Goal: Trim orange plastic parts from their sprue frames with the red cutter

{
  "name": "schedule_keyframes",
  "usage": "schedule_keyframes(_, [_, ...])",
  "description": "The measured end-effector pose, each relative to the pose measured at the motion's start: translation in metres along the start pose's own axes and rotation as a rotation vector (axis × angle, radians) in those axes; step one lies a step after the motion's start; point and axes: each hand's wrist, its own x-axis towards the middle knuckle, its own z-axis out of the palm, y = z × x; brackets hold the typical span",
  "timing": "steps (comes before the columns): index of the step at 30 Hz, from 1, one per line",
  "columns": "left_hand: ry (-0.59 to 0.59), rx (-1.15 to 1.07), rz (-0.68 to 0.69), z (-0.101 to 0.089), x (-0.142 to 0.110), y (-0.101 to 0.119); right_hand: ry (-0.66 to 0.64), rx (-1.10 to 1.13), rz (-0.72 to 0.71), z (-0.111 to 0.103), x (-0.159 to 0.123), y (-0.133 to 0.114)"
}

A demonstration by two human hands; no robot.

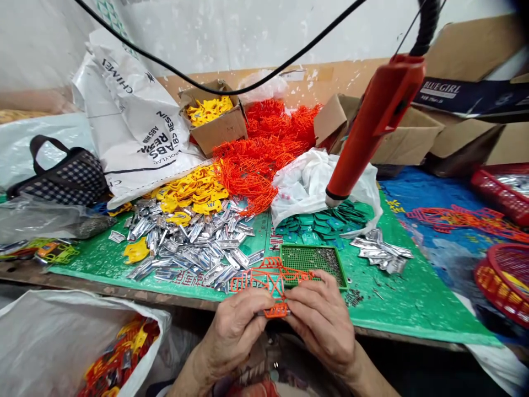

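Note:
My left hand [237, 320] and my right hand [324, 320] are both closed on an orange openwork plastic frame [273, 273], just over the table's front edge. Fingers pinch its near end from either side, where a small dark edge shows beneath the orange. Behind the frame sits a green mesh tray [343, 278] with small dark screws in it. Silver metal-look strips [194, 253] lie in a heap to the left. A red electric screwdriver [374, 129] hangs above my right hand, held by neither hand.
Yellow plastic parts [194, 190] and a tangle of orange frames [260, 154] are piled at the back. Green pieces [312, 227] spill from a white bag [301, 176]. An open sack [37, 331] stands lower left. Red baskets [502, 278] are at right. A black cable [165, 59] crosses overhead.

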Motion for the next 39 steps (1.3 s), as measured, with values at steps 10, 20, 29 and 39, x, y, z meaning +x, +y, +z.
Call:
schedule_keyframes(10, [-0.040,0.007,0.026,-0.003,0.000,0.001,-0.034,0.087,0.051,0.000,-0.004,0.001])
schedule_keyframes(20, [-0.037,-0.033,0.036,-0.005,-0.003,0.000,-0.057,0.138,0.053,-0.001,-0.001,-0.002])
schedule_keyframes(29, [-0.051,-0.033,0.037,-0.007,-0.003,0.003,-0.078,0.273,0.114,0.001,-0.004,-0.006])
schedule_keyframes(39, [-0.022,-0.055,0.003,-0.004,-0.010,-0.002,-0.081,0.289,0.141,0.003,-0.004,-0.009])
